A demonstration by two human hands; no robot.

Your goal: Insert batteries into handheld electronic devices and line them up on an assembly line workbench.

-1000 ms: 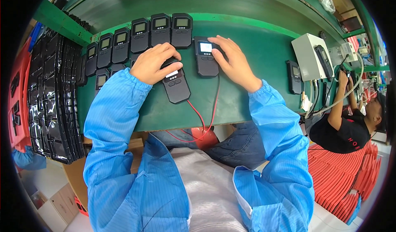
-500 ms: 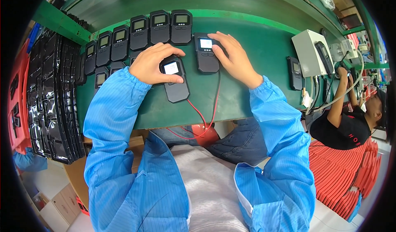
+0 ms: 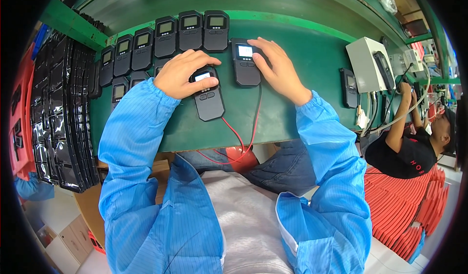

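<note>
Toward the desk's (image 3: 190, 133) front edge, our half-open left grip (image 3: 183, 76) laid its thumb across a black handheld meter (image 3: 210, 106); our loosely open right grip (image 3: 280, 69) touched a second meter (image 3: 247, 74).

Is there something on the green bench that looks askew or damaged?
Mildly askew: the nearer red-wired device lies turned, its top leaning left, more than the other red-wired device. No damage is visible.

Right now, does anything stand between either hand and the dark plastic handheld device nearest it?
Nothing visible does. The left hand lies over one dark rectangular plastic device, thumb across its lit screen; the right hand rests at the right edge of a second device. Thin red cables trail from their lower ends, away from both hands.
</note>
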